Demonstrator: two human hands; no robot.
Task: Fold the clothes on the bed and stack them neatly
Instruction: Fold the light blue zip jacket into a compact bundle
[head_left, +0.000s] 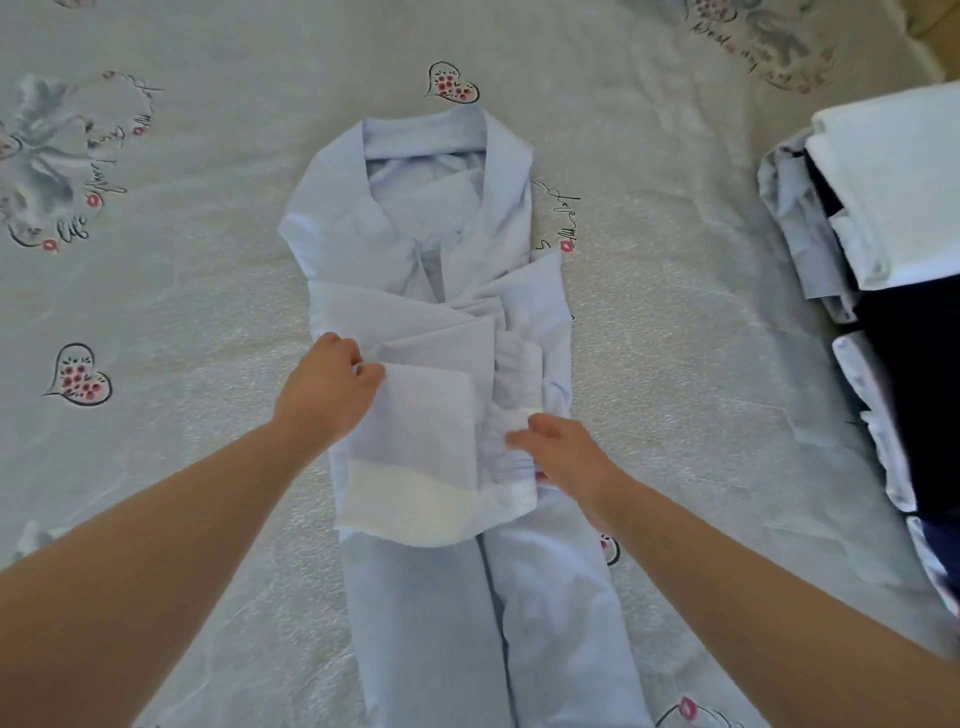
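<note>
A: Status?
B: Shirt (431, 312) lies on the bed (675, 364), under both hands. Left hand (324, 387) pinches the folded sleeve; right hand (563, 454) pinches the other cuff.
A: Advice?
B: Lay sleeves flat before folding the hem up.

Bedsheet (182, 291) printed with cursive script beside heart motifs (451, 83); the lettering is too distorted to read.
</note>
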